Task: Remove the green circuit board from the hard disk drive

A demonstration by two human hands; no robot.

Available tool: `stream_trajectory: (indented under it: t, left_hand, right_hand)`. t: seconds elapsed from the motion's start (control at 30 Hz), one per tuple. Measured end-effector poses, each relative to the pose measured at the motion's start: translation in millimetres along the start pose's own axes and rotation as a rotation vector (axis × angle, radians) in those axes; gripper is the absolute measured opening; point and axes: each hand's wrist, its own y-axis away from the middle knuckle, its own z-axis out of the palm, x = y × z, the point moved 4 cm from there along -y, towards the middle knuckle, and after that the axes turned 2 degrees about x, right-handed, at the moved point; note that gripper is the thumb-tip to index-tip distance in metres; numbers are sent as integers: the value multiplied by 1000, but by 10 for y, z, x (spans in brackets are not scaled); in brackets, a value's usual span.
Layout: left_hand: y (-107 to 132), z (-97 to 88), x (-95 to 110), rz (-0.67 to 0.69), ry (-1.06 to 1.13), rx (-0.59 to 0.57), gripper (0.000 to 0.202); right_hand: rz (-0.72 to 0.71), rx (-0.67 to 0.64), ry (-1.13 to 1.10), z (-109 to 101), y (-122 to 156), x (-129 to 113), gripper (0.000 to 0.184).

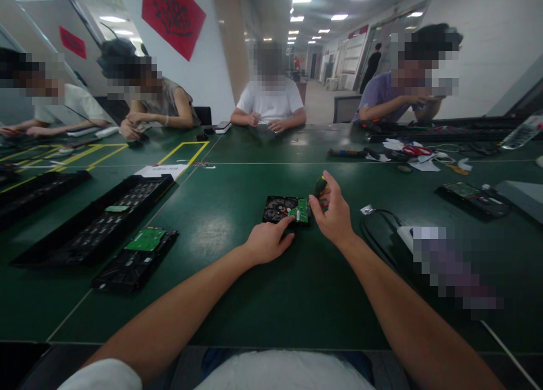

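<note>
The right hand point(334, 213) is closed around a green-and-yellow screwdriver point(320, 186) at the right end of a hard drive point(275, 206); the left hand point(266, 244), thumb apart, touches its circuit board point(300, 209) with the index finger. The drive lies on the green table point(237, 311), a second drive point(127, 268) and long black tray point(55, 244) leftward.
</note>
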Motion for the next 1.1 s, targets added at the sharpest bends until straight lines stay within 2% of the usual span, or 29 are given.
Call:
stream_trajectory:
  t: [0.3, 0.47, 0.73, 1.0, 1.1]
  left_hand:
    - [5, -19, 18, -8, -1, -3, 59]
    - [9, -11, 18, -6, -2, -7, 59]
    - [0, 11, 6, -11, 0, -13, 59]
    - [-15, 22, 9, -12, -5, -5, 58]
    - [-11, 21, 11, -6, 3, -5, 58]
  right_hand:
    - [-20, 14, 2, -4, -2, -15, 74]
    - [-27, -22, -25, 3, -3, -16, 69]
    - [-18, 48, -13, -2, 9, 12, 73]
    - [-12, 1, -29, -4, 9, 15, 70]
    - [-23, 20, -16, -14, 4, 24, 70]
